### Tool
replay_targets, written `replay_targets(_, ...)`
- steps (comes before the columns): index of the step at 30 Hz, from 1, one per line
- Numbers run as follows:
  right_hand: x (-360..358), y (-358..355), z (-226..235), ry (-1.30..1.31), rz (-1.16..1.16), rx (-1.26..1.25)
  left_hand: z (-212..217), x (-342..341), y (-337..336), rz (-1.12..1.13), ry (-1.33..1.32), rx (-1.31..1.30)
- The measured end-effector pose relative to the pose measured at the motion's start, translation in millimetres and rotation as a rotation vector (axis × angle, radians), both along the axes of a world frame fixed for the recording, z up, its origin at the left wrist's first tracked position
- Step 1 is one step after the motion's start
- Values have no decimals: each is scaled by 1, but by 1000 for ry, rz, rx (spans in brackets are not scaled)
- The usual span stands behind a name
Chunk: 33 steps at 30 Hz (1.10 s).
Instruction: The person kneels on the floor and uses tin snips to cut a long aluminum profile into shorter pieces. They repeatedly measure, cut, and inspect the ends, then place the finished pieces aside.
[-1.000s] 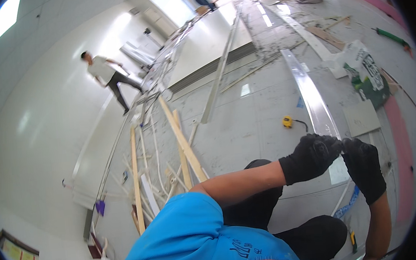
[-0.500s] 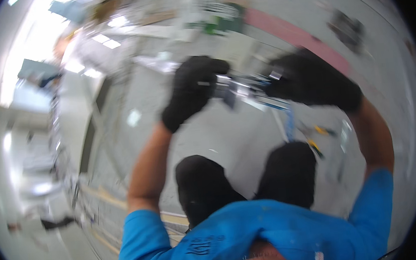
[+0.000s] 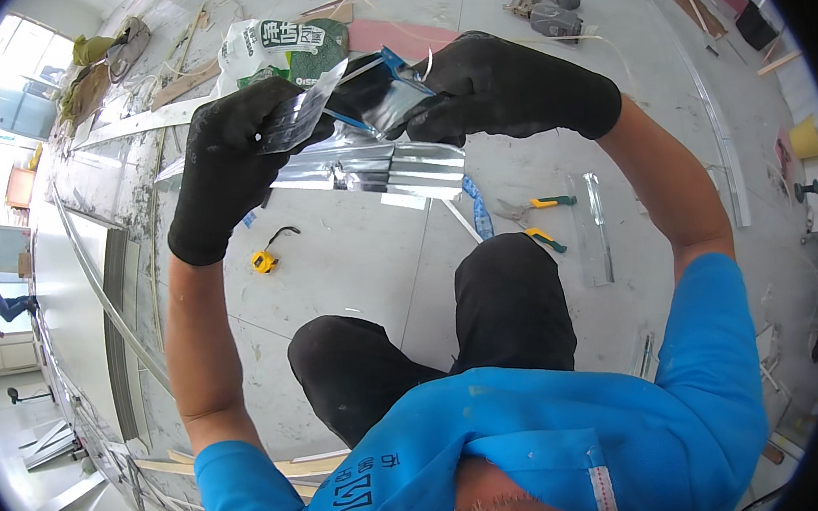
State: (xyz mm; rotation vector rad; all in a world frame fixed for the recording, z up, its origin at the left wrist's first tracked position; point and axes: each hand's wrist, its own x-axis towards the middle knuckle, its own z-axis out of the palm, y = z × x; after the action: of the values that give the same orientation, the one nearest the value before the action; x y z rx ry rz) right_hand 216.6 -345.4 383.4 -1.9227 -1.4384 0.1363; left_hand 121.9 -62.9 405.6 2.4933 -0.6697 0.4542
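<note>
My left hand (image 3: 237, 154), in a black glove, is closed on one end of a shiny silver metal strip; a grey flap (image 3: 302, 113) of it stands up past the fingers. My right hand (image 3: 521, 87), gloved alike, pinches the other end of the piece, whose bent middle (image 3: 390, 105) is mirror-like with blue edges. Just under both hands stretches a long ribbed silver strip (image 3: 371, 167); I cannot tell whether it joins the held piece. Nearer my knees, snips (image 3: 533, 209) with yellow-green handles lie on the floor, and a yellow tape measure (image 3: 265, 260) lies to their left.
A white and green sack (image 3: 281, 51) lies beyond my hands, with a grey power tool (image 3: 548, 11) farther right. Clear and silver offcuts (image 3: 592, 228) lie by the snips. Stacked panels (image 3: 110, 324) stand at left. Another person (image 3: 0, 300) is far off at left.
The view has turned and steadied from a blur. Both hands have shifted left and up in the picture, still holding the shiny piece, which now shows its bent face and upright flap.
</note>
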Motion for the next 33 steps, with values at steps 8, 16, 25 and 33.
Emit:
replay_targets(8,3,27,-35,135,260,364,21,-13,0,-103,-61,-63)
replay_targets(16,-5,70,-106,869,473,533,20,-6,-8,-174,124,-132)
replay_targets(25,17,19,-120,771,177,392,-6,-15,-10,121,-200,257)
replay_targets(33,-15,-136,-398,56,-554,-834,-216,2,-34,109,-77,519)
